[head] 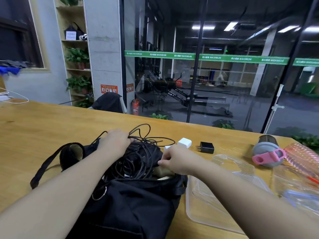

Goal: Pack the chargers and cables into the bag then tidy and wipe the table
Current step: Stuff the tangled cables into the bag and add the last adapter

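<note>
**A:** Several loops of that dark brown tangled cable [143,152] are still standing up out of the open black fabric bag [134,200], and that is where you are risking trouble. Your left hand [115,141] is pressing down on the bundle at the bag's far edge, with a strand running by the fingers; whether those fingers are curled round it or lying flat, I cannot tell. If you are pushing hard, the springy loops are likely to pop back out over the rim and onto the yellow wooden table [43,125].

**B:** And the right?

**A:** Your right hand [174,160] is curled, pinching the bag's dark edge at the mouth, holding it open. If that pinch is slipping, the mouth is closing on the cable and a loop is catching in the zip. The long black strap [44,167] is lying loose beside the bag, ready to snag too.

**B:** What are you counting?

**A:** One bag, with one cable bundle mostly inside it. Three chargers are waiting outside, just beyond your right hand: one white square plug charger [184,142], one small white piece [167,147] half hidden by your knuckles, and one black plug charger [206,147] further right, well apart from the bag. One grey and pink bottle lid [266,152] and a few clear plastic trays [224,195] are crowding the right side; your sleeve-less forearm is passing right over them, so a careless sweep is knocking those.
</note>
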### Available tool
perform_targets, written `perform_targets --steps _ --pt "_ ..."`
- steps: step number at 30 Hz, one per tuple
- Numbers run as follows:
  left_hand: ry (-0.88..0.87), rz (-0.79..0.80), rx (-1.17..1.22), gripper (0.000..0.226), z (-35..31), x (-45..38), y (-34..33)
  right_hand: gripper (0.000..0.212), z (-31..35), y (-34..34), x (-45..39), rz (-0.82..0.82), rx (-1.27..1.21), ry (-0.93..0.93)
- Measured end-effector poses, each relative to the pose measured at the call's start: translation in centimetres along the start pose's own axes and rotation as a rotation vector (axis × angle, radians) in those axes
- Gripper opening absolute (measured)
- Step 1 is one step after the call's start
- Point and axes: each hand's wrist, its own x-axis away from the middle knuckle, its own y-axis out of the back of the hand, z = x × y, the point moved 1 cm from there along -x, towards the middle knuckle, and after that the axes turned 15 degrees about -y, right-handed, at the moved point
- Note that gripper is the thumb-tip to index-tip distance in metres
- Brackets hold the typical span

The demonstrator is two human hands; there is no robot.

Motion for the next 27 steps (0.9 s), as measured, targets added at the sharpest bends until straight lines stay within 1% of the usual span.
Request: perform_targets --steps 4,9,14,16,17,18,20,22,24,26,27 --pt "-0.029 -0.226 0.016 0.027 0.7 1.1 2.5 0.032 -0.5 0.6 -0.5 -0.04 -0.042 -0.079" --pt "-0.094 -0.33 0.064 0.031 1.5 2.4 4.0 0.042 -0.6 0.7 -1.1 -0.085 -0.108 -0.12" --pt "-0.147 -0.499 0.074 0.033 2.1 2.9 4.7 0.033 -0.2 0.5 -1.3 -0.106 -0.092 -0.135" --pt "-0.184 -0.582 0.072 0.033 2.1 2.9 5.1 0.025 0.1 0.5 -1.1 -0.071 -0.067 -0.098" --pt "-0.201 -0.622 0.077 0.034 2.1 2.9 5.3 0.018 0.2 0.5 -0.9 -0.033 -0.074 -0.067" --pt "-0.213 -0.658 0.085 0.034 2.0 3.0 5.6 0.016 0.4 0.5 -0.5 0.008 -0.068 -0.033" --pt "-0.215 -0.737 0.118 0.034 1.6 3.1 6.4 0.032 0.6 0.3 -0.1 0.057 -0.022 0.021" --pt "-0.21 -0.826 0.143 0.03 1.5 3.2 7.4 0.037 0.6 0.0 -0.1 0.04 -0.005 0.027" --pt "-0.222 -0.862 0.142 0.028 1.5 3.3 8.3 0.027 0.6 -0.1 -0.4 0.001 -0.056 0.0" --pt "-0.26 -0.854 0.125 0.03 1.8 3.5 8.5 0.013 0.4 -0.1 -0.8 -0.037 -0.128 -0.034" --pt "-0.284 -0.85 0.112 0.032 2.0 3.7 8.4 0.014 0.3 -0.1 -1.1 -0.054 -0.148 -0.049"
